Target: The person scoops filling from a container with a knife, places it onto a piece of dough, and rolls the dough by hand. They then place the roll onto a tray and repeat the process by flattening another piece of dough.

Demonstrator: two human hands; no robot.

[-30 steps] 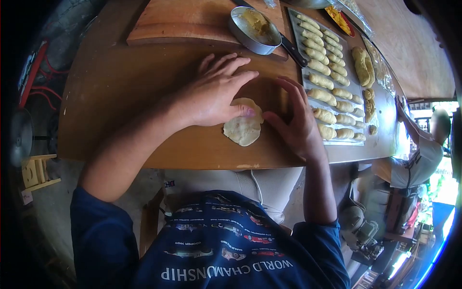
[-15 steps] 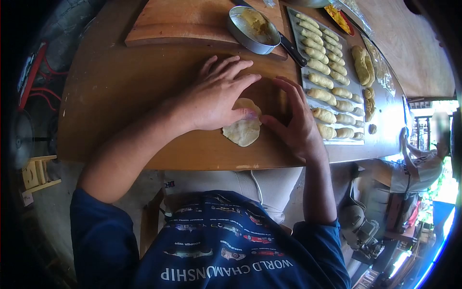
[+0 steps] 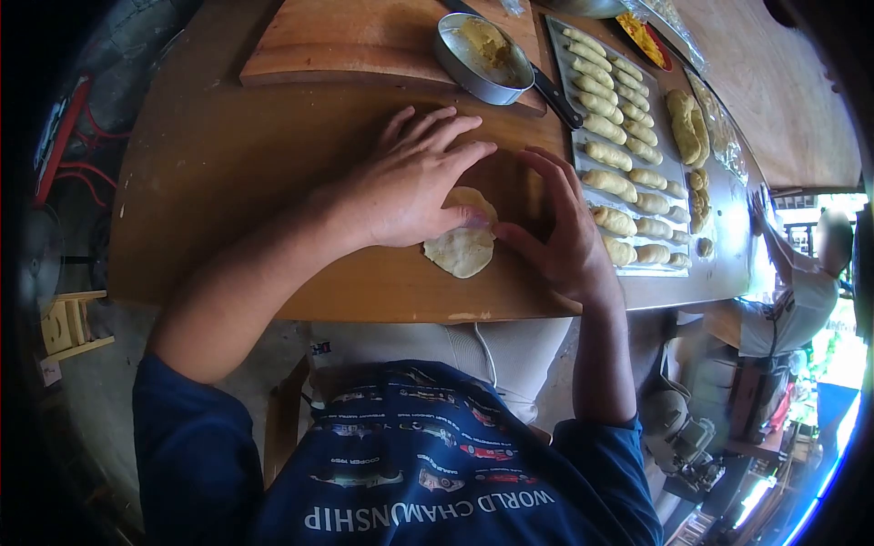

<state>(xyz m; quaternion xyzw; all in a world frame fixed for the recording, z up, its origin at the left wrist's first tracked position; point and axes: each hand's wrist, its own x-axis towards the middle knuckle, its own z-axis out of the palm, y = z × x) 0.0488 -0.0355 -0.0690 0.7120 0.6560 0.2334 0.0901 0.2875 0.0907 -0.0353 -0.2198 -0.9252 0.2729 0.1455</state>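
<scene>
Palm down, your left hand (image 3: pixel 414 187) spreads its fingers away from you, thumb on the flattened dough (image 3: pixel 458 253); your right hand (image 3: pixel 564 241) curves open, thumb at its right edge. Neither clenches; the dough lies on the table (image 3: pixel 364 284), long axis running roughly away from you.

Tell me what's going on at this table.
A person has both hands over a small flat piece of dough on the table. The left hand has its thumb on the dough, and the right hand has its thumb by the edge, fingers raised. To the right, rows of shaped dough rolls lie on a tray. Another person is farther off to the right.
</scene>
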